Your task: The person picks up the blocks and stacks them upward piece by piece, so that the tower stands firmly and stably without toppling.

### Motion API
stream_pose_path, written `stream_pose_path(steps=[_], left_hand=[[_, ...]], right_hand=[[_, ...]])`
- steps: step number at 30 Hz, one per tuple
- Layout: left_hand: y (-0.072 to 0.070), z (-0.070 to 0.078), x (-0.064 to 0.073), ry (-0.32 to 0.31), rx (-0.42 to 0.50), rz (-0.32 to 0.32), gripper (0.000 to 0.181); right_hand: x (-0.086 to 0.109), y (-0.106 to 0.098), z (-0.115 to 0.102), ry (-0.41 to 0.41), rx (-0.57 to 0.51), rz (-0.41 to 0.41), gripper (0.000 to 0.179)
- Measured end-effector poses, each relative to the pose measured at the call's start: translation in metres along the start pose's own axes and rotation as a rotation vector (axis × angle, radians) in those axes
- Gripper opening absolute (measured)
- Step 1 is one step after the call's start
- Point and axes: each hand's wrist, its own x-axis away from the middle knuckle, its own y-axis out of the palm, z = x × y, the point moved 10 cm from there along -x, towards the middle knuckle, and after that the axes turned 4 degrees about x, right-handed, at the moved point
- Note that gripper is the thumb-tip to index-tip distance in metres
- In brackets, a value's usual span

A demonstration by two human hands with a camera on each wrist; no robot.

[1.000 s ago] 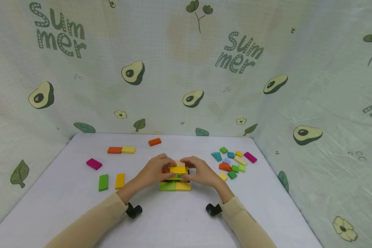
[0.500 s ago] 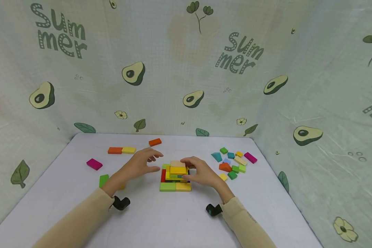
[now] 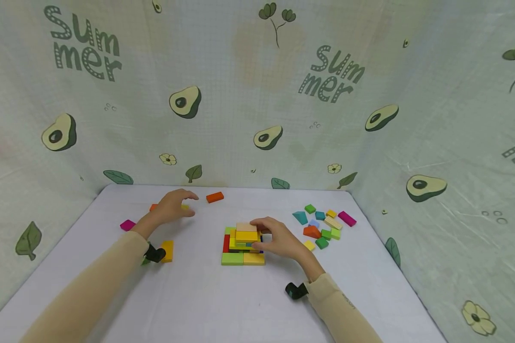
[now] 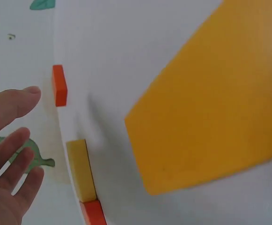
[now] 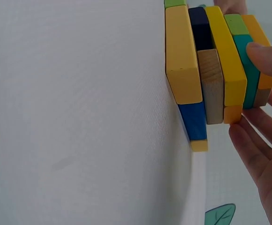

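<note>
Head view: state of hands?

Your right hand grips the stack; your left hand, fingers spread, holds nothing.

And the yellow block?

Partly behind your left hand, the nearer; long axis roughly along the table's far edge.

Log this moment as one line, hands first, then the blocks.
Left hand: empty, near yellow block | Right hand: grips right side of block stack | Loose blocks: both sides of stack
</note>
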Motion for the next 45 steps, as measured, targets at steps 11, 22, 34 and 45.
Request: stream_pose_path(steps=[11, 22, 34, 45], left_hand=[[0.003, -0.047, -0.002, -0.129, -0.066, -0.129, 0.049], [0.007, -0.053, -0.002, -0.074, -0.079, -0.112, 0.04], [0.01, -0.021, 0.002, -0.005, -0.042, -0.052, 0.036], [0.021, 0.06, 0.009, 0.175, 0.01, -0.037, 0.038]], right_hand=[[-0.001, -0.001, -0.002, -0.004, 0.007, -0.001, 0.061], [0.0, -0.002, -0.003, -0.001, -0.009, 0.004, 0.061], [-0.001, -0.001, -0.001, 0.0, -0.005, -0.004, 0.062], [-0.001, -0.001, -0.002, -0.003, -0.012, -0.005, 0.062]])
